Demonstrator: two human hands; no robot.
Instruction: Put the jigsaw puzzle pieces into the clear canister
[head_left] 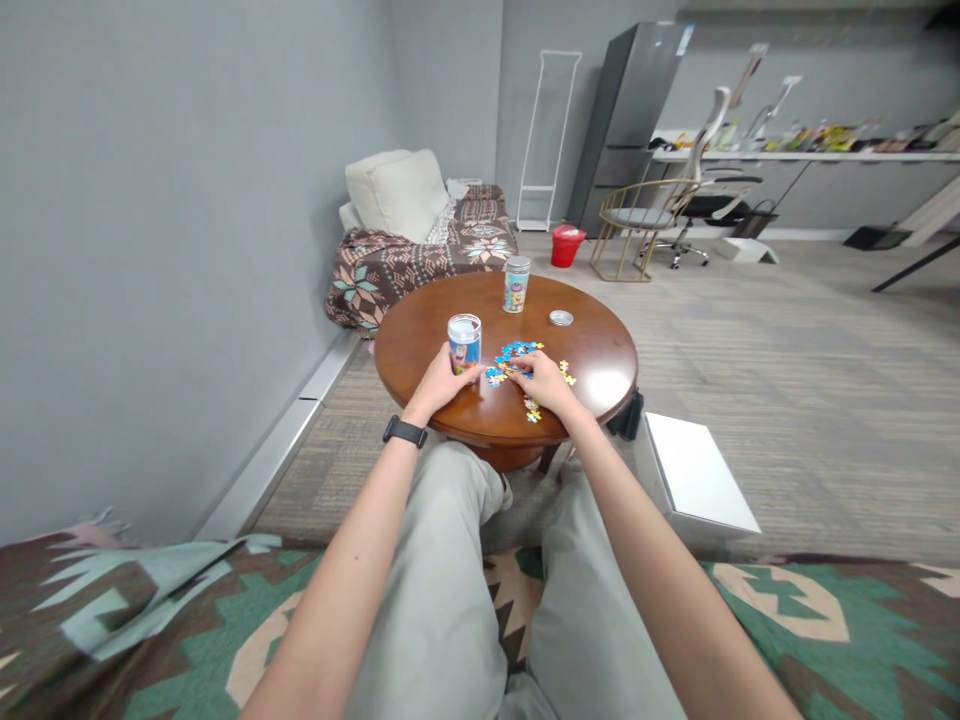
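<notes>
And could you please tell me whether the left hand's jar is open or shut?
Open: the jar in the left hand is uncovered at the top, and a loose lid lies on the table.

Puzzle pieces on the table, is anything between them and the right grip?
Nothing visible is. The right grip is right at the puzzle pieces, its fingers down among them. The left grip holds the jar, to the left of the pieces.
</notes>
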